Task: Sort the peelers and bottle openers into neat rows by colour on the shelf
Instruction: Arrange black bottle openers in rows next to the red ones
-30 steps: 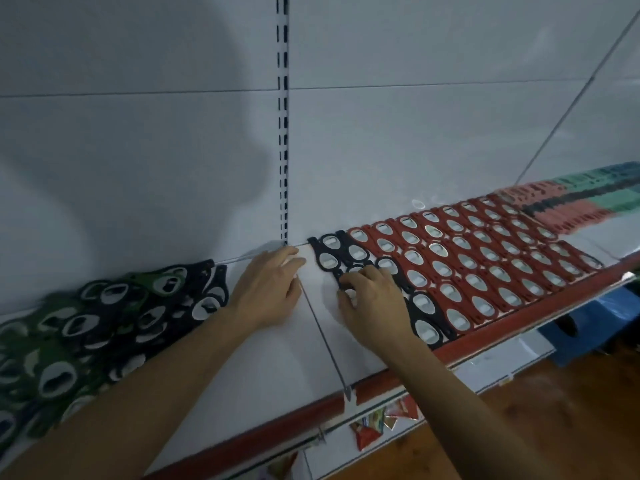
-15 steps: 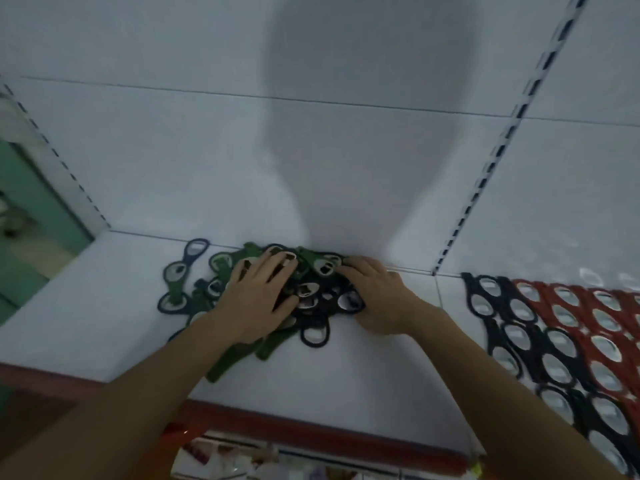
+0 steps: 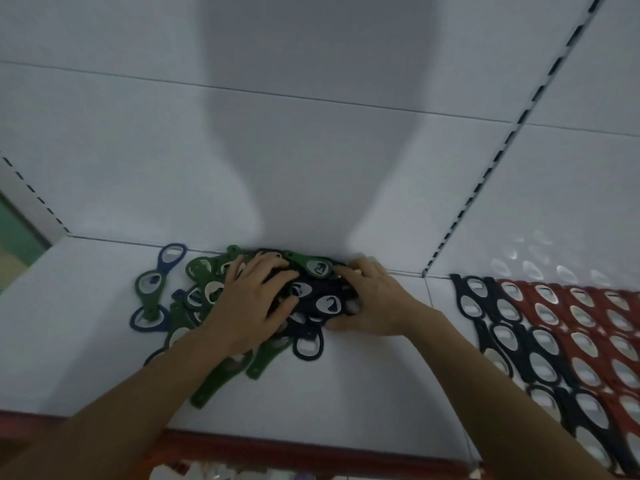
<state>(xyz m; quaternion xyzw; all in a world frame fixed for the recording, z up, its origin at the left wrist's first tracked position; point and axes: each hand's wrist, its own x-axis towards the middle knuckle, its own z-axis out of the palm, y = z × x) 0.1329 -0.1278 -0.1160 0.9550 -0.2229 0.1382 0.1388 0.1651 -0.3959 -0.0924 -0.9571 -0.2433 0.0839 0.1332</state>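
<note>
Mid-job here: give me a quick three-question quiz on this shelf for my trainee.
1. True or false: red openers show in the unsorted pile.
2. Which sorted row lies closest to the pile? A) red B) black C) green
3. Fill in: the left hand and the right hand both touch the ____.
Key: 1 false, only green, black and blue show; 2 B, the black row, with the red rows beyond it; 3 pile.
</note>
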